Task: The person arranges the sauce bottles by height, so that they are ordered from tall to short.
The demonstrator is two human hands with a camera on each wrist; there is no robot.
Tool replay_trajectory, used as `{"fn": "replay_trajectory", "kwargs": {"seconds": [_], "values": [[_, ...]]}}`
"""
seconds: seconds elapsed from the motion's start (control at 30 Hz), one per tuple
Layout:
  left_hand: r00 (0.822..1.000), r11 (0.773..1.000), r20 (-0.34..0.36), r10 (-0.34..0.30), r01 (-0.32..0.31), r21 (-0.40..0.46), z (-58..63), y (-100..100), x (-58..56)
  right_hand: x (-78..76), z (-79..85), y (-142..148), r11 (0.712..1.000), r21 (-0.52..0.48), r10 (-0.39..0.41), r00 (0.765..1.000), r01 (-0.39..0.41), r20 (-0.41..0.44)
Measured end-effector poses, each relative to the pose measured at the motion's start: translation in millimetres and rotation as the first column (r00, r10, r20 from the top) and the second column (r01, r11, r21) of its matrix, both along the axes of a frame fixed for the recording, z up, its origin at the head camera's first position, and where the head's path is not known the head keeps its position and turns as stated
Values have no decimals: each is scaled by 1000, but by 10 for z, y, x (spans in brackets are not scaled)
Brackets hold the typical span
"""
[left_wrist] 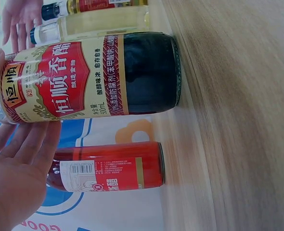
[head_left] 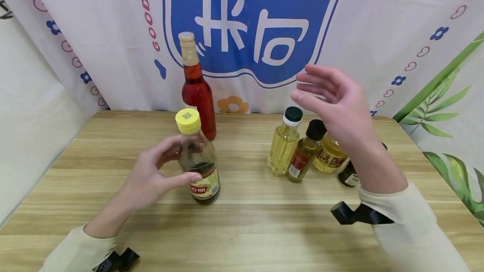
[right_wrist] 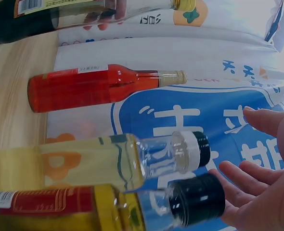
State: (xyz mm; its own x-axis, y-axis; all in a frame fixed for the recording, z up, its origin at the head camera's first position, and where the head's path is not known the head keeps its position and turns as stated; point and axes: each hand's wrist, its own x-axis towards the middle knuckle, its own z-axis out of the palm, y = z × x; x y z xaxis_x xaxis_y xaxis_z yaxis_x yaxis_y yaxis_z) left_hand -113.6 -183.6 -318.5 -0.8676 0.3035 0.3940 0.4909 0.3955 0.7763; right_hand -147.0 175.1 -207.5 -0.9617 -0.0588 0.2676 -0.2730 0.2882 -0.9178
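Left grip (head_left: 151, 175): vinegar bottle (head_left: 202, 163), well inside table edge (head_left: 245, 116).

Bottles, six: one yellow-capped bottle (head_left: 205, 165), one red bottle (head_left: 198, 95), one pale-yellow bottle (head_left: 282, 146), one olive-toned bottle (head_left: 302, 158), one golden bottle (head_left: 329, 158), one small dark bottle (head_left: 349, 175). Hands, two: one left hand (head_left: 151, 177), one right hand (head_left: 340, 104). Tabletop (head_left: 242, 230), one.

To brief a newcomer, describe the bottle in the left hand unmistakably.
On the wooden table, find the tall red bottle left of centre. In front of it, the left hand grips the yellow-capped bottle; dark liquid and that cap set it apart from its neighbour.
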Motion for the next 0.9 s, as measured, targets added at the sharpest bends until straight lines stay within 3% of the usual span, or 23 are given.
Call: {"fn": "replay_trajectory", "kwargs": {"seconds": [0.5,0.77,0.9], "values": [[1000,1000,-9,-5,5,14,-8,5,-2,128,-390,315,996,-85,4,999,0,47],[1000,1000,-14,-8,8,15,-12,5,-4,165,-523,350,997,-74,6,999,-3,39],[1000,1000,-13,-4,5,11,-15,4,-9,192,-554,363,1000,-11,-25,998,26,54]]}}
